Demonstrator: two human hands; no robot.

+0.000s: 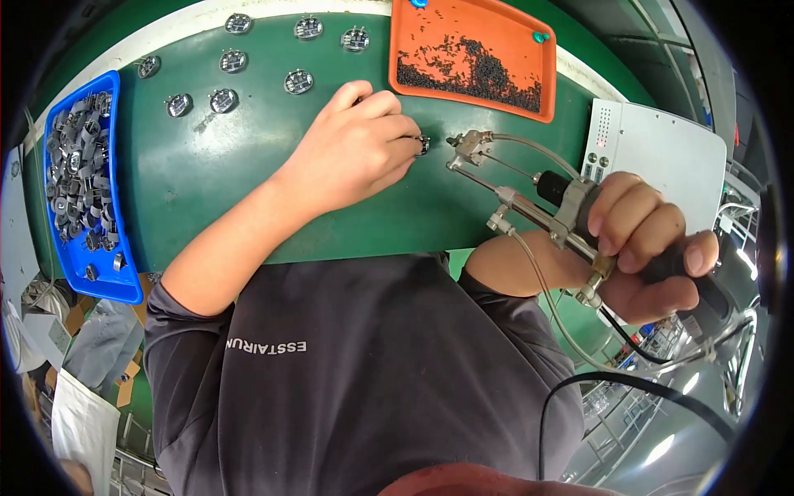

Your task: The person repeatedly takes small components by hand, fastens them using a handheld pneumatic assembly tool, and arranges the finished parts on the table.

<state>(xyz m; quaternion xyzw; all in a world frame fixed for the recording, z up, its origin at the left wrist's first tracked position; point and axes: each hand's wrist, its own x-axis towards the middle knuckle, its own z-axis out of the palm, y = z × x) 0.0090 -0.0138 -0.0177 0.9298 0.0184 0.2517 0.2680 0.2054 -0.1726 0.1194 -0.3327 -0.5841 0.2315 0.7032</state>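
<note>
My left hand (360,149) reaches over the green table, its fingers closed round a small round metal part (424,145); most of that part is hidden by the fingers. My right hand (653,240) grips a hand-held tool (542,217) with a dark handle, slim metal tubes and thin hoses. The tool's metal tip points left, a short gap from the part. Several similar round parts (233,60) with small electronic pieces on top lie spread over the far left of the table (198,174).
A blue tray (124,223) heaped with dark round parts stands at the far left. At the back right sits an orange tray (463,25) of tiny black pieces. A light grey box (657,145) with buttons is beside it. A black cable (637,387) runs at the lower right.
</note>
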